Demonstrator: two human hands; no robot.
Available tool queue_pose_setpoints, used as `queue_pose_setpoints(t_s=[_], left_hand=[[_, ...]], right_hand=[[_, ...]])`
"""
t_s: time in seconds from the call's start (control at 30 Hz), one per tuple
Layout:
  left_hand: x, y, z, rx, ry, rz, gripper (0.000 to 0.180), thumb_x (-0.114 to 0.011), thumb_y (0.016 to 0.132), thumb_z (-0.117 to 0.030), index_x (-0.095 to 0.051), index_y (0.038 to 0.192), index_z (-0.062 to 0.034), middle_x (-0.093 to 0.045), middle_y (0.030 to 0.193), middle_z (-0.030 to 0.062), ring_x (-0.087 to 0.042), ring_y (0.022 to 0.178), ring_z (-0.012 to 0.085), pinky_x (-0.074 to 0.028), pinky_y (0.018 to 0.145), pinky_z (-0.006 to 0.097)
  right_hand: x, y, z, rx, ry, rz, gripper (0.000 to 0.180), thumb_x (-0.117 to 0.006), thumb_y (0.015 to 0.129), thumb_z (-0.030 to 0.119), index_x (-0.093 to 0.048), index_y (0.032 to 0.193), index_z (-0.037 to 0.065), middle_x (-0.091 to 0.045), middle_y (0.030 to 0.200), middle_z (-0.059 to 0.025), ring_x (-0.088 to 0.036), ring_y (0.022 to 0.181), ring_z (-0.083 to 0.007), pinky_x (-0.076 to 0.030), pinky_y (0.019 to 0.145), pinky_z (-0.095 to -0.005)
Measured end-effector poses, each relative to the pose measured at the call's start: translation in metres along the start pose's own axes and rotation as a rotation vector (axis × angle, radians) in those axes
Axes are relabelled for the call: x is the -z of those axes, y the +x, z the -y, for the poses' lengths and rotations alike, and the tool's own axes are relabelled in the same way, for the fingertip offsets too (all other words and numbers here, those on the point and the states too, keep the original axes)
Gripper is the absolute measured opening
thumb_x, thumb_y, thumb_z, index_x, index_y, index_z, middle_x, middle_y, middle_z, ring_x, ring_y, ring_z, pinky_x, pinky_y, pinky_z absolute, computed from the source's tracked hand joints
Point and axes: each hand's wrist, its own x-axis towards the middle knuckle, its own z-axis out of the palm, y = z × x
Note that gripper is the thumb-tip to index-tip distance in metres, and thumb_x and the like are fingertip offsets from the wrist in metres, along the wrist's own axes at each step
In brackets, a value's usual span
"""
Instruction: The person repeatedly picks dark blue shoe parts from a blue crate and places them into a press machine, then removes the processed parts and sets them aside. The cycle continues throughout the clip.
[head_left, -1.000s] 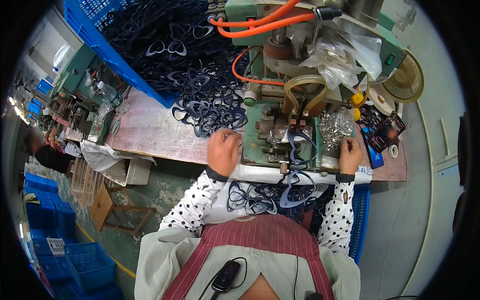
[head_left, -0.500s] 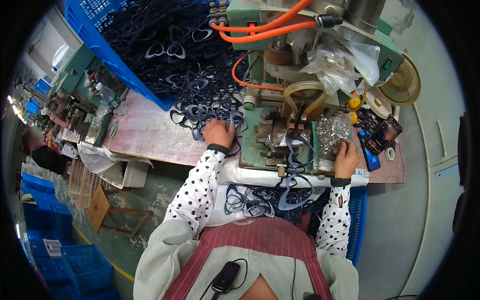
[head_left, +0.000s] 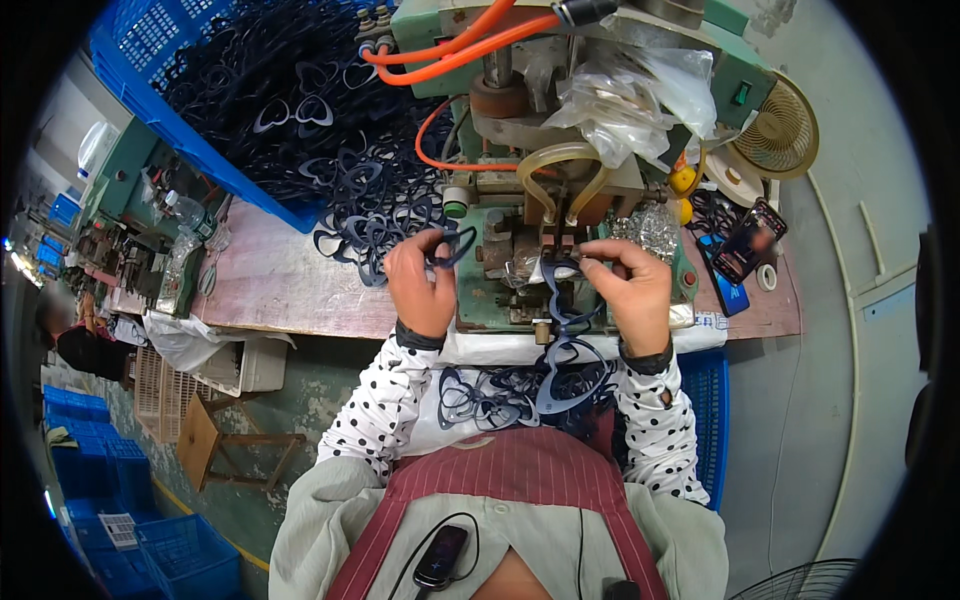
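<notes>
My left hand is raised over the table's front edge, left of the green press. It pinches a dark blue heart-shaped frame piece. At the press's working point, my right hand has thumb and forefinger closed together; whatever is between them is too small to make out. A linked pair of heart-shaped frames hangs from that point over the press's front edge, toward my lap. Behind my right hand lies a heap of small shiny metal parts. Loose heart frames pile up beyond my left hand.
A big blue crate full of dark frames tilts at the back left. More frames lie on my lap, beside another blue crate. Orange hoses loop over the press. Two phones and a fan are at right.
My left hand has lifted a heart frame from the loose pile and come nearer the press. My right hand has left the metal parts and moved left to the working point. The view has shifted slightly.
</notes>
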Motion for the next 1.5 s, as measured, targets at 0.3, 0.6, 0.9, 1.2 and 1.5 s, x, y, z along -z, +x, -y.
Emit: queue_pose_setpoints(t_s=[0.3,0.6,0.9,1.2,1.5], left_hand=[[0.014,-0.001,-0.044,-0.421,-0.140,0.033,0.039,-0.066,0.068,0.002,-0.063,0.106,-0.0053,-0.063,0.088,0.0065,-0.061,0.085,0.0251,-0.041,0.091,0.045],[-0.002,-0.006,-0.077,-0.793,-0.464,0.360,0.032,-0.060,0.082,-0.004,-0.064,0.113,-0.0023,-0.066,0.115,0.0134,-0.065,0.102,0.0274,-0.049,0.093,0.042],[-0.015,-0.015,-0.073,-0.771,-0.443,0.384,0.036,-0.063,0.076,0.000,-0.064,0.112,-0.0001,-0.065,0.115,0.0153,-0.065,0.100,0.0260,-0.050,0.095,0.042],[-0.016,-0.016,-0.074,-0.745,-0.460,0.388,0.036,-0.063,0.076,-0.002,-0.064,0.112,-0.0011,-0.065,0.117,0.0146,-0.066,0.100,0.0260,-0.049,0.094,0.042],[-0.005,-0.038,-0.034,-0.678,-0.372,0.176,0.043,-0.075,0.072,-0.018,-0.065,0.113,-0.0099,-0.061,0.117,0.0096,-0.062,0.094,0.0246,-0.045,0.081,0.040]], right_hand=[[-0.028,0.009,0.004,0.001,0.211,-0.057,0.043,-0.075,0.073,0.005,-0.051,0.108,-0.003,-0.069,0.083,-0.0104,-0.060,0.070,-0.0083,-0.047,0.061,-0.0230],[-0.005,0.017,-0.011,0.094,-0.087,-0.116,0.049,-0.075,0.073,0.012,-0.056,0.118,0.003,-0.067,0.098,-0.0096,-0.060,0.083,-0.0164,-0.048,0.071,-0.0298],[0.079,0.017,-0.112,0.009,-0.576,-0.342,0.027,-0.072,0.079,0.014,-0.065,0.102,0.004,-0.069,0.089,-0.0133,-0.066,0.085,-0.0301,-0.051,0.074,-0.0385],[0.061,0.011,-0.130,0.022,-0.951,-0.291,0.018,-0.073,0.078,0.021,-0.067,0.086,0.007,-0.064,0.085,-0.0141,-0.060,0.089,-0.0341,-0.047,0.075,-0.0438],[0.061,0.013,-0.136,0.098,-0.594,-0.460,0.011,-0.066,0.086,0.015,-0.062,0.087,0.005,-0.065,0.074,-0.0102,-0.063,0.066,-0.0251,-0.048,0.062,-0.0351]])
